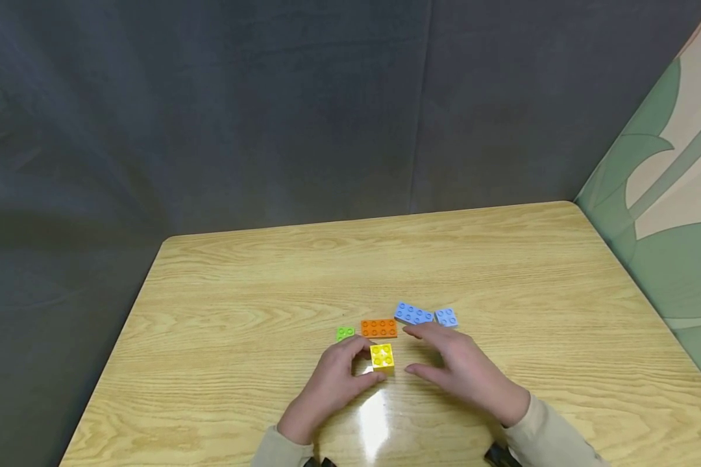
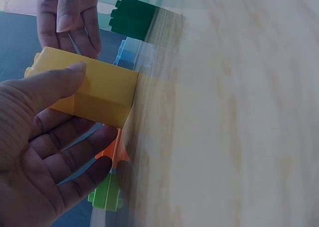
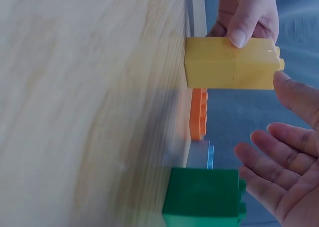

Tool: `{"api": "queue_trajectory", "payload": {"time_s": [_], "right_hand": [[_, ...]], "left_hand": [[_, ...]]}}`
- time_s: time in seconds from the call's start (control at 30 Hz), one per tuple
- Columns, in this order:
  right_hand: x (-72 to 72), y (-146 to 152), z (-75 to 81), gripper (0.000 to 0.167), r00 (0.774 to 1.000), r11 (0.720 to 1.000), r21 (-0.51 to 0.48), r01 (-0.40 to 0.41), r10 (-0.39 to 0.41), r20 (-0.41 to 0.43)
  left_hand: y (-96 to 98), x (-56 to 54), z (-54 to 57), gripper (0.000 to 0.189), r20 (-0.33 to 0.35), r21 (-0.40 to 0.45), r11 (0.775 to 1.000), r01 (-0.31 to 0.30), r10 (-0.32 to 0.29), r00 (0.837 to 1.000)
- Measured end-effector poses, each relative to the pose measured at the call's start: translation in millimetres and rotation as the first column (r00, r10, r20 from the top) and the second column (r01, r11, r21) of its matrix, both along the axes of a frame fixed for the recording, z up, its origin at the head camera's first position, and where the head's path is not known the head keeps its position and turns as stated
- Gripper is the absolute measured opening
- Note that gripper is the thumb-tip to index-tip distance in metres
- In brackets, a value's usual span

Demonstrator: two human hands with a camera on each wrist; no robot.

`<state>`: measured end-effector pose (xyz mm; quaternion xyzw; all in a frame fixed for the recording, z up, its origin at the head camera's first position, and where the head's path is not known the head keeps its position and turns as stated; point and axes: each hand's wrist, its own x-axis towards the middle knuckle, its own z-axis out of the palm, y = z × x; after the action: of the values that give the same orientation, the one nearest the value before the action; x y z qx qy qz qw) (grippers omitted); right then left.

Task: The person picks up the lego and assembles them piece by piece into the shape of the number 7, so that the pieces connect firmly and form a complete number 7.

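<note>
Two yellow toy building bricks [image 1: 382,358], one on top of the other with a seam between them, stand upright on the table. My left hand [image 1: 334,379] holds this stack from the left, its thumb lying along the near side, as the left wrist view also shows. My right hand [image 1: 466,368] is just to the right of the stack with fingers and thumb spread apart and nothing between them. In the right wrist view, its thumb tip overlaps the top edge of the yellow stack. A dark green brick [image 3: 202,194] stands near the right hand; in the head view that hand hides it.
Behind the hands lie a lime green brick [image 1: 345,333], an orange brick [image 1: 378,329], a long blue brick [image 1: 413,313] and a smaller blue brick [image 1: 446,317]. The wooden table [image 1: 239,292] ends at a dark curtain [image 1: 304,117] at the back.
</note>
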<state>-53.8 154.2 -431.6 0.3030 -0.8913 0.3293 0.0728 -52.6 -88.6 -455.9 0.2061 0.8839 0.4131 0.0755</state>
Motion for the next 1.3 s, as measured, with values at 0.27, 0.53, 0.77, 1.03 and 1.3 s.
{"api": "queue_trajectory", "payload": {"time_s": [0.27, 0.53, 0.77, 1.03, 1.3], "right_hand": [[1.3, 12, -1.3, 0.055, 0.999, 0.999, 0.004, 0.038, -0.038, -0.033], [3.3, 23, -2.3, 0.051, 0.993, 0.994, 0.012, 0.112, -0.112, -0.040], [4.2, 32, -5.8, 0.052, 0.989, 0.992, 0.003, 0.128, -0.127, -0.072], [7.4, 39, -8.3, 0.052, 0.989, 0.990, 0.027, 0.141, -0.140, -0.049], [10.7, 43, -9.2, 0.051, 0.988, 0.987, 0.060, 0.150, -0.151, 0.021]], "left_hand": [[0.1, -0.1, 0.1, 0.031, 0.010, -0.002, 1.000, -0.002, 0.003, 1.000], [0.3, 0.2, 0.1, 0.031, 0.011, -0.012, 1.000, -0.010, 0.010, 1.000], [0.0, 0.3, -0.9, 0.032, 0.011, -0.013, 1.000, -0.010, 0.010, 1.000], [-0.3, 0.4, -1.5, 0.033, 0.016, -0.017, 1.000, -0.010, 0.010, 1.000], [-0.3, 0.8, -0.6, 0.033, 0.014, -0.013, 1.000, -0.010, 0.010, 1.000]]}}
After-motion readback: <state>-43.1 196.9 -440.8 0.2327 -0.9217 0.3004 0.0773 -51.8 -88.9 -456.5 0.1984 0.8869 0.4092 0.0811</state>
